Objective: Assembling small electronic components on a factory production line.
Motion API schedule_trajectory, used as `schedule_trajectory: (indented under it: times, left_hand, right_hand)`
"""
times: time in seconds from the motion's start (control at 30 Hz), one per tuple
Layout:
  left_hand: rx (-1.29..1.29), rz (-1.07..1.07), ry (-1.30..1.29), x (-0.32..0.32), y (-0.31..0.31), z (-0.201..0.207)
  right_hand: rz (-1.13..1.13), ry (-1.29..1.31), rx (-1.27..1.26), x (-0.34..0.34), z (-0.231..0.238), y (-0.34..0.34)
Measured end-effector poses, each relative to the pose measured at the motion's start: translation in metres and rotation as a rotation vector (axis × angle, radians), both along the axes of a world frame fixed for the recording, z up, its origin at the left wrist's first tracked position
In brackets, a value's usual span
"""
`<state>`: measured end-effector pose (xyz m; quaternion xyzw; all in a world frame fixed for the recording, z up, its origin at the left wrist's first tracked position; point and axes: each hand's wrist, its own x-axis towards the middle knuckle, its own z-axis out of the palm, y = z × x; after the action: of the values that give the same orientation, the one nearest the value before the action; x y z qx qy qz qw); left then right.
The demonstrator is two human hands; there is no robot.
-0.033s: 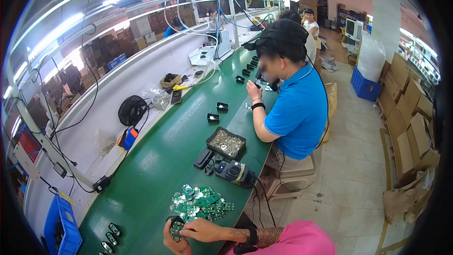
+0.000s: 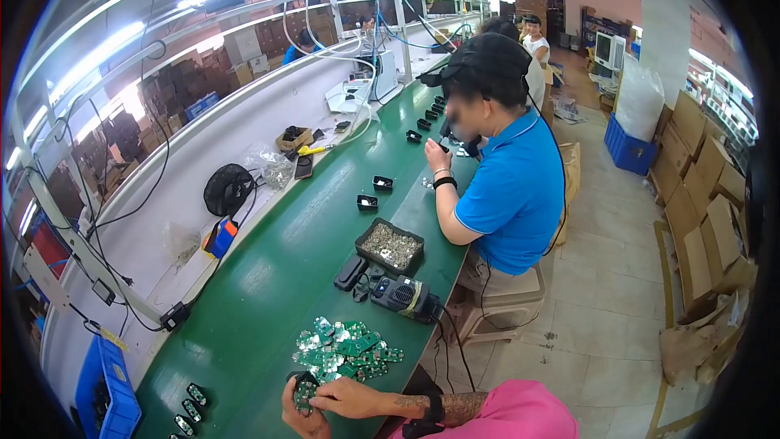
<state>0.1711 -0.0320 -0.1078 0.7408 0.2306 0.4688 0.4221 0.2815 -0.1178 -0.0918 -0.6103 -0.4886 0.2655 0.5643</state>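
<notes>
Over the near edge of the green bench, my left hand (image 2: 297,416) is closed around a small black casing (image 2: 297,375). A green circuit board (image 2: 305,393) lies in the casing, facing up. My right hand (image 2: 349,396) comes in from the right, its fingers pinched together on the board's right edge. Just beyond my hands is a loose pile of green circuit boards (image 2: 345,348). At the lower left, several black casings with boards in them (image 2: 192,410) lie in a slanting row.
Beyond the pile stand a black soldering-station-like box (image 2: 402,297) with cables and a black tray (image 2: 414,258) of small metal parts. A co-worker in a blue shirt (image 2: 516,195) sits at the bench's right side. A blue bin (image 2: 122,406) stands at the far left.
</notes>
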Motion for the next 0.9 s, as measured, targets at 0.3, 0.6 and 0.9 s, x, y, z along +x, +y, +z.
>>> schedule_trajectory:
  times: [0.3, 0.6, 0.9]
  left_hand:
    - [0.058, 0.061, 0.012, -0.001, 0.000, -0.003]
    - [-0.162, -0.130, -0.045, -0.003, 0.010, -0.010]
    - [-0.317, -0.098, -0.029, -0.008, -0.001, 0.011]
  right_hand:
    - [-0.047, 0.457, -0.037, -0.010, 0.000, -0.001]
    - [0.085, 0.052, 0.023, 0.019, -0.002, -0.002]
    - [0.088, -0.022, -0.047, 0.015, 0.017, 0.005]
